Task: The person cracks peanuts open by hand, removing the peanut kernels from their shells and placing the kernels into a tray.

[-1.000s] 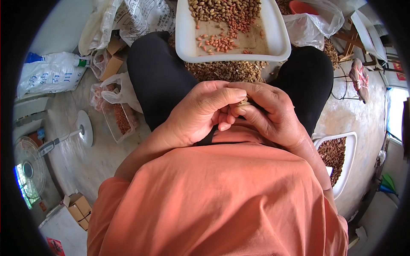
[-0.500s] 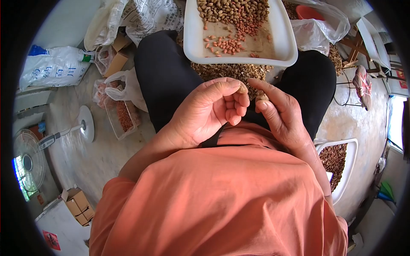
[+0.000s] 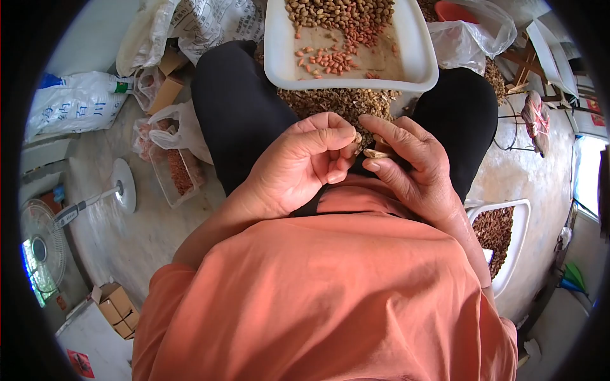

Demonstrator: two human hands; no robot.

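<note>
My left hand point(image 3: 305, 155) is closed in a pinch, thumb and forefinger on a small piece of peanut shell point(image 3: 358, 138). Facing it, my right hand point(image 3: 413, 155) grips another bit of shell, an opened half point(image 3: 375, 153), between thumb and fingers. Both hands are over my lap, fingertips close together. Just beyond them a white tray point(image 3: 356, 85) holds unshelled peanuts point(image 3: 340, 14) at its far side and reddish kernels point(image 3: 333, 61) nearer me. A heap of broken shells point(image 3: 343, 103) lies below the tray, between my knees.
At left are a clear box of kernels point(image 3: 178, 174), plastic bags point(image 3: 181, 130), a white sack point(image 3: 79, 101) and a fan point(image 3: 41, 244). On the right stand a second tray point(image 3: 522, 222) of dark reddish kernels and a shoe point(image 3: 537, 120) on a rack. A carton point(image 3: 116, 308) sits lower left.
The shell in my right fingers now shows as a split-open piece. My left fingertips have drawn back slightly toward the left. The tray sits slightly higher and further left in view.
</note>
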